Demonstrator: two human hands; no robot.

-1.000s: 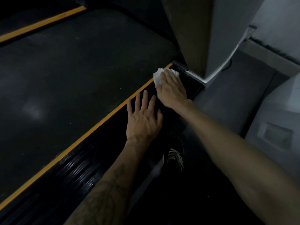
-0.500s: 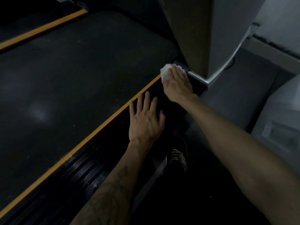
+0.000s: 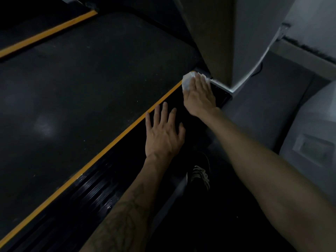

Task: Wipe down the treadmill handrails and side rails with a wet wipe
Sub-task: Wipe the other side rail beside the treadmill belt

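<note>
Right hand [image 3: 199, 96]: laid palm-down on the white wet wipe [image 3: 187, 81], fingers straight and together; the wipe is pressed flat against the rail, not pinched. The forearm enters from the lower right of the view.

Wet wipe: crumpled, white, located at the far end of the right side rail [image 3: 101, 195], just beside the base of the grey upright post [image 3: 234, 39]. Most of it is covered by the fingers; a bunched edge is exposed at the left of the fingertips, touching the end of the yellow stripe [image 3: 101, 155].

Left hand [image 3: 163, 135]: rested flat on the same side rail, nearer than the right hand and apart from it; fingers straight and slightly spread, nothing held. A tattoo is seen on the forearm.

Side rail: black, ribbed, glossy, running from the near left to the far right of the view. It is bounded on its left by the yellow stripe.

Treadmill belt [image 3: 81, 84]: dark, matte, occupying the left and centre. A dull reflection is visible on its left part. A second yellow stripe [image 3: 47, 34] is seen along the belt's far left edge.

Upright post: grey, rising out of view at the top centre, with a pale trim at its base.

Shoe [image 3: 200, 172]: dark with pale laces, seen on the floor [image 3: 258, 99] to the right of the rail, between the two forearms.

Lighting: dim; fine surface detail cannot be told.
</note>
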